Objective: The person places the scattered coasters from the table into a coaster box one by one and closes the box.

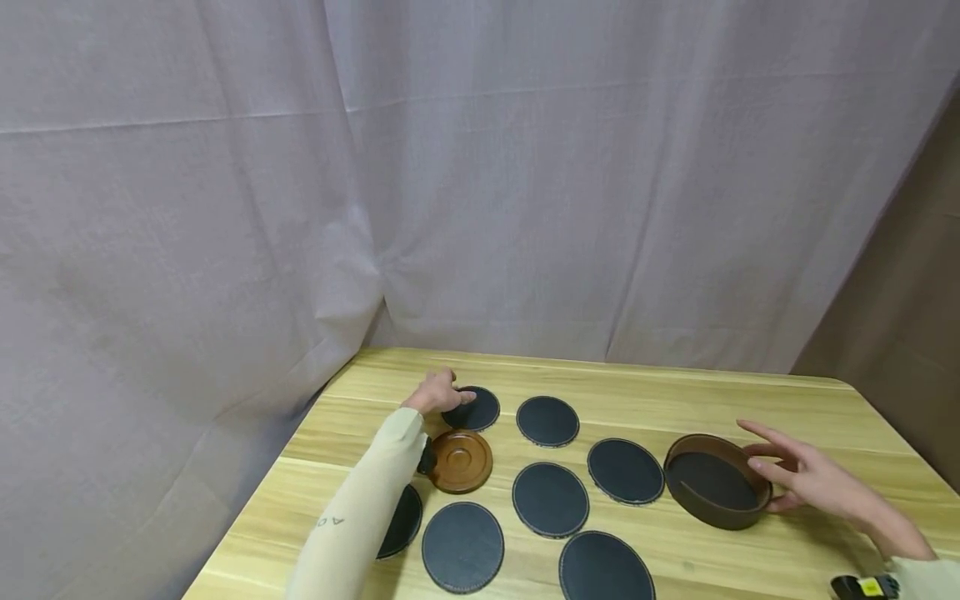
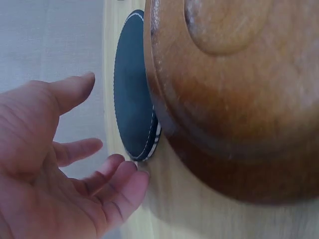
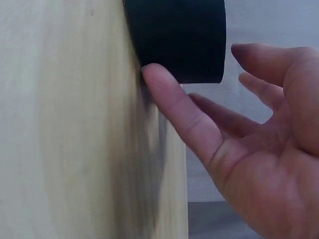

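Observation:
My left hand (image 1: 433, 393) reaches to the far left of the table, beside a round black coaster (image 1: 480, 408) with a stitched rim. In the left wrist view its fingers are spread and loosely bent near the coaster's edge, with nothing in them. A brown wooden saucer (image 1: 459, 461) with ringed grooves lies just in front. Over at the right, my right hand (image 1: 813, 479) is beside a round dark-brown coaster holder (image 1: 712, 515) with a low wall and a dark floor. Its fingers are spread, and one fingertip (image 3: 153, 72) is right at the holder's lower edge.
Several more black coasters lie flat and spaced apart, among them one at the back (image 1: 547, 421), one in the middle (image 1: 551, 500) and one at the front (image 1: 462, 547). My left forearm partly covers another coaster (image 1: 402, 521). A grey curtain (image 1: 510, 208) hangs behind the wooden table (image 1: 810, 417).

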A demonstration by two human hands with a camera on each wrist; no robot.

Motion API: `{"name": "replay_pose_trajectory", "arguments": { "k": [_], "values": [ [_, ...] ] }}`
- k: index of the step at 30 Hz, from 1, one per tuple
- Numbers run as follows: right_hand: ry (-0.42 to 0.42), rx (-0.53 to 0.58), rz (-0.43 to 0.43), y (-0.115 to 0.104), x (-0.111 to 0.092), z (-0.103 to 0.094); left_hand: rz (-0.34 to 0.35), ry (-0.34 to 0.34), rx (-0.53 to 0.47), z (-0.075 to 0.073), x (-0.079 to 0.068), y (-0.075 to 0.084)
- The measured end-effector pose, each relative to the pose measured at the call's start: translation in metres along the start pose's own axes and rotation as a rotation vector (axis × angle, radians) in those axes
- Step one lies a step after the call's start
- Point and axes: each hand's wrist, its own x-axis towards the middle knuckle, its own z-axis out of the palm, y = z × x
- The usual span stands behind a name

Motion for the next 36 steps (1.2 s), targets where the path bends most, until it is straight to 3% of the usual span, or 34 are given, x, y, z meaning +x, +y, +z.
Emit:
{"name": "replay_pose_trajectory", "arguments": {
  "k": [5,11,16,27,36],
  "values": [
    [-0.046,0.095,-0.036,0.008,-0.001,-0.001,-0.057,-0.014,0.052,0.004,-0.001,0.0],
    [-0.133,0.269,-0.057,0.018,-0.004,-0.006,-0.121,0.017,0.099,0.008,-0.001,0.001],
    [-0.144,0.302,-0.038,0.021,-0.006,-0.008,-0.156,0.022,0.092,0.01,0.002,0.0],
    [-0.184,0.393,-0.023,0.026,-0.004,-0.007,-0.159,0.016,0.073,0.01,0.006,-0.004],
    [-0.179,0.368,-0.02,0.028,0.0,-0.007,-0.092,0.126,0.002,0.004,0.007,0.002]
  ]
}}
